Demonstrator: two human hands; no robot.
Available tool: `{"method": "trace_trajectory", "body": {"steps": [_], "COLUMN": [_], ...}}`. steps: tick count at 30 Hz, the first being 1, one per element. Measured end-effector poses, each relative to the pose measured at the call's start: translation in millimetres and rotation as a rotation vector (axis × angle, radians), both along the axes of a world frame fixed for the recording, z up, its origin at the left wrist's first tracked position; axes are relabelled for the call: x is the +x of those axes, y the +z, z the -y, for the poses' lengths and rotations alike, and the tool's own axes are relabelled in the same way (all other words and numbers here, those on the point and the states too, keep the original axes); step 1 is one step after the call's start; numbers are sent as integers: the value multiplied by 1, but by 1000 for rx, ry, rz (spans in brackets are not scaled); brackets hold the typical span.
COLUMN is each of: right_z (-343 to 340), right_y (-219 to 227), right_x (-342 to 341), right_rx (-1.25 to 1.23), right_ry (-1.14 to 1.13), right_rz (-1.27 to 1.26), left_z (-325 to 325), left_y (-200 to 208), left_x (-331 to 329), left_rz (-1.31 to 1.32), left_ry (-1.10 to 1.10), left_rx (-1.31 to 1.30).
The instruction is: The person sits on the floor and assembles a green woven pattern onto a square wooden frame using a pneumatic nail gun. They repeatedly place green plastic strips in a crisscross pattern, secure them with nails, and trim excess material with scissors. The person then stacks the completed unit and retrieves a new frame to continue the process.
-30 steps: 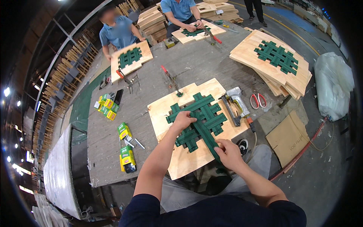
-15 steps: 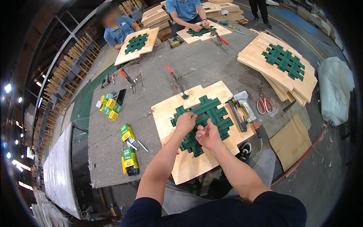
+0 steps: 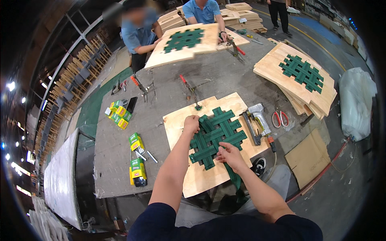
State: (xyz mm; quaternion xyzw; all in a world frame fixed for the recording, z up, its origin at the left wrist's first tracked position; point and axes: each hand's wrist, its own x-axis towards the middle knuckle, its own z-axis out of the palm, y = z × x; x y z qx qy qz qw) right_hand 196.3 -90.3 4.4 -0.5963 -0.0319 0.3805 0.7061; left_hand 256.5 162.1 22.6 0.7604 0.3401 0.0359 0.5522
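Observation:
A light wooden panel [image 3: 205, 182] lies in front of me, with dark green webbing straps [image 3: 219, 130] woven in a lattice over its opening. At the lattice's upper left, my left hand [image 3: 192, 124] is closed, pinching a strap's end. My right hand [image 3: 232, 156] hovers over the lower right of the weave, thumb and fingers apart. Just under it, a loose green strap [image 3: 233, 175] runs down over the panel's near edge. A staple gun [image 3: 257, 122] with an air hose rests on the panel's right side. Pliers with red grips [image 3: 189, 89] stand at the far edge.
Red-handled scissors [image 3: 280, 119] lie right of the staple gun. Yellow-green boxes [image 3: 136, 142], loose staple strips [image 3: 152, 156] and a phone [image 3: 131, 105] are on the left. Finished-looking panels [image 3: 295, 76] are stacked at right. Across the grey table [image 3: 161, 92] two co-workers handle similar panels.
My hands have moved apart: the left up and left, the right down and right. A loose strap now hangs below my right hand. A co-worker's panel has swung right, over the table.

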Motion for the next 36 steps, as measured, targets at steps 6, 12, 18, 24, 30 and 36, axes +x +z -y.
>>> {"method": "trace_trajectory", "body": {"steps": [6,12,18,24,30,36], "right_z": [3,35,7,-57,-90,-84], "right_y": [-4,-28,-4,9,7,-1], "right_x": [-24,-55,-10,87,106,113], "right_rx": [0,-49,-26,-206,-270,-290], "right_ry": [27,74,22,-131,6,14], "right_rz": [113,223,407,823,900,983], "left_z": [-13,14,4,16,12,22], "left_y": [-9,-11,-10,-7,0,2], "left_x": [-2,10,-7,-11,-23,-29], "left_rz": [98,-7,110,220,222,273], "left_ry": [-265,-158,-24,40,24,-42], "left_rx": [410,128,-183,-331,-321,-152]}}
